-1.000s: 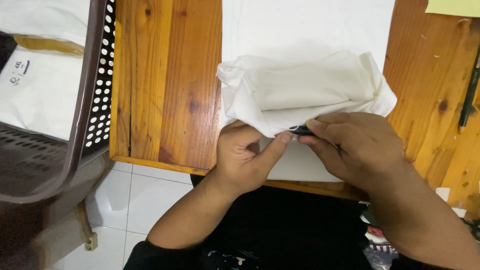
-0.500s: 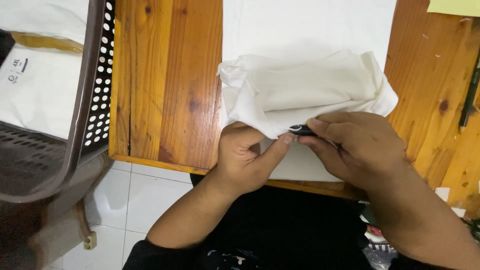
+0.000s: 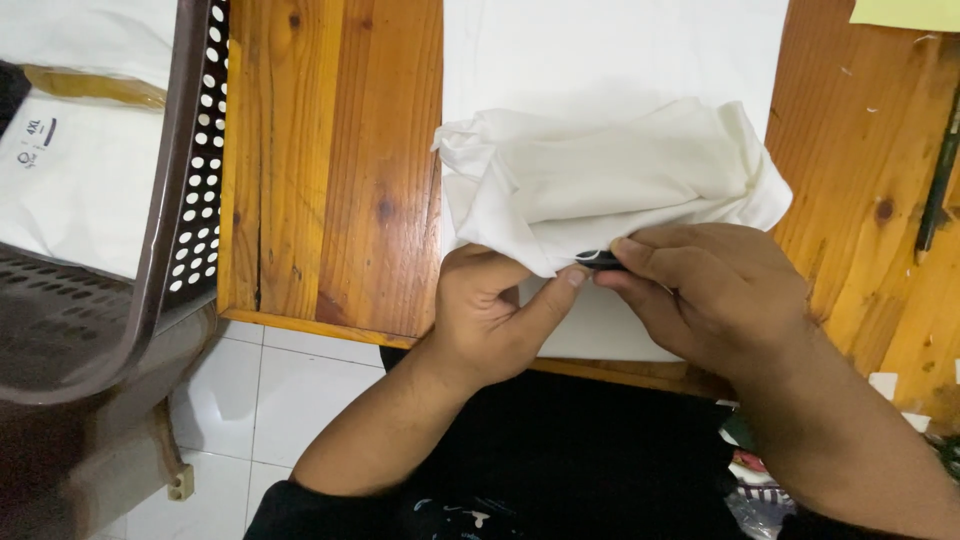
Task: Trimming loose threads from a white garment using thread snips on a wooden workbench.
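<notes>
my left hand and right hand keep pinching the white cloth edge around a small black tool; nothing moved since.

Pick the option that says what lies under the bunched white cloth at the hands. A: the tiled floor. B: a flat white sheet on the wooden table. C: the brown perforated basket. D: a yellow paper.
B: the bunched white cloth rests on a flat white sheet spread over the wooden table, while the left hand and right hand pinch its near edge.
</notes>
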